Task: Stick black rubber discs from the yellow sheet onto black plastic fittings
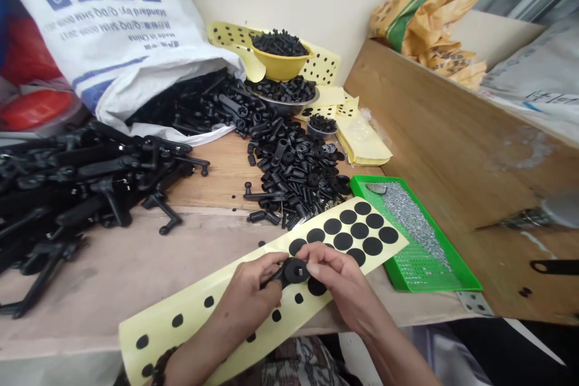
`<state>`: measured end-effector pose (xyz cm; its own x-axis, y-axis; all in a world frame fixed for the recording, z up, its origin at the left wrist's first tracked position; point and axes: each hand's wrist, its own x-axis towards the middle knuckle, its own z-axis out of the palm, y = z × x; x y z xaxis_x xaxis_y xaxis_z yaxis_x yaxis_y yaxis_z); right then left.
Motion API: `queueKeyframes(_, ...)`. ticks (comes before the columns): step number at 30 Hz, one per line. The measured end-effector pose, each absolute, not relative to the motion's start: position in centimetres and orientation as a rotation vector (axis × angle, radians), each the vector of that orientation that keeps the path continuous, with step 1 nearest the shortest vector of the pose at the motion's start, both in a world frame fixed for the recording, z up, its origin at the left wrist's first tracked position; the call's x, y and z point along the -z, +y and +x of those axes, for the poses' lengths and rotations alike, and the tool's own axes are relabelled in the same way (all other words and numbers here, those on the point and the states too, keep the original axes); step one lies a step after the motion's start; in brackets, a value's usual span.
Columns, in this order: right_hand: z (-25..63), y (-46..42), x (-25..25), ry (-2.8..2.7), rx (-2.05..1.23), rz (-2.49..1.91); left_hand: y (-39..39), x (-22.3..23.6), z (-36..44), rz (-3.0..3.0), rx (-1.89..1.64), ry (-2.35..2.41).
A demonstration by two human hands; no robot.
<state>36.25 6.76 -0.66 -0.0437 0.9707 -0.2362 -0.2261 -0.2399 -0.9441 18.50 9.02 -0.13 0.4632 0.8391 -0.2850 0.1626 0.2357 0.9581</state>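
Pale wall panels and a wooden side board (434,120) close in my workbench (208,241), its near part lying under a pinkish-brown cover. At the left back a big white sack (113,30) lies with its mouth open, black parts spilling out, and in front of it sprawls a large pile of black arms (99,181). Over on the right, an orange bag (420,18) sits crumpled behind the board.

Across my front runs a long yellow sticker sheet (294,316), set slantwise, with big black discs toward its far right end and small dots nearer me. Its right end overlaps a green tray (425,268) strewn with small metal pieces (416,217). Just past its far edge, a heap of small black parts (298,163) crowds the middle, with a filled yellow bowl (283,66) behind.

Above the sheet, between my two hands, is a black round-headed part (295,271). My left hand (257,283) has thumb and fingers clamped on its narrower end. My right hand (337,274) meets the round head's edge, thumb and forefinger close together; whether they pinch anything, I can't tell. One tiny pale rectangle shows on the head's face.
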Motion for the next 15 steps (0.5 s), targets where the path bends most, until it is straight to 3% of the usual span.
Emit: queueKeyframes(15,35.95,6.77,0.45,-1.055,-1.388,-1.282,8.74,-0.04,18.53,1.342,-0.666,1.114)
